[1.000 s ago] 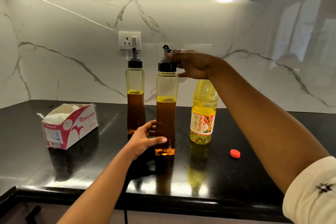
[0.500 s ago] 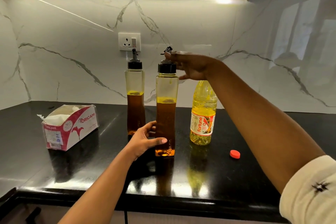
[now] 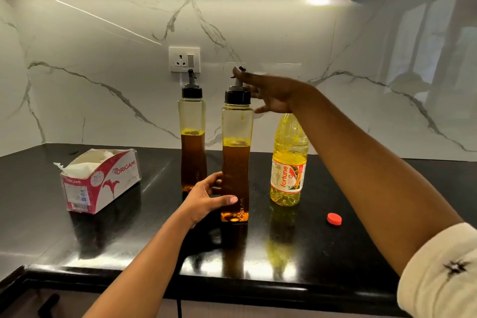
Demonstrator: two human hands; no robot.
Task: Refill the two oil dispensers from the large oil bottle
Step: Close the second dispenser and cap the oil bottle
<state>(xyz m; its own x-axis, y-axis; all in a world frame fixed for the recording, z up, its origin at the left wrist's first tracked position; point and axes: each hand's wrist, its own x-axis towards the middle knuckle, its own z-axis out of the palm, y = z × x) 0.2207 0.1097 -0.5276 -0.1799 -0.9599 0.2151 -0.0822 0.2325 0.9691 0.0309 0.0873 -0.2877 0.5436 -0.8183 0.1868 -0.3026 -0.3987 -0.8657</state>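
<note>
Two tall clear oil dispensers with black spout caps stand on the black counter, each over half full of amber oil. My left hand (image 3: 206, 195) grips the lower part of the near dispenser (image 3: 236, 162). My right hand (image 3: 271, 93) is at its cap, fingers stretched out, fingertips touching the spout. The far dispenser (image 3: 192, 142) stands behind and to the left. The large oil bottle (image 3: 289, 162), yellow with a "fortune" label, stands uncapped to the right. Its red cap (image 3: 334, 219) lies on the counter.
An opened red and white tissue box (image 3: 103, 181) lies at the left. A wall socket (image 3: 184, 59) sits on the marble backsplash behind the dispensers. The counter's front edge (image 3: 232, 281) runs below my arms.
My right hand's fingers have straightened and lifted a little over the near dispenser's spout. The left hand and the bottles have stayed in place.
</note>
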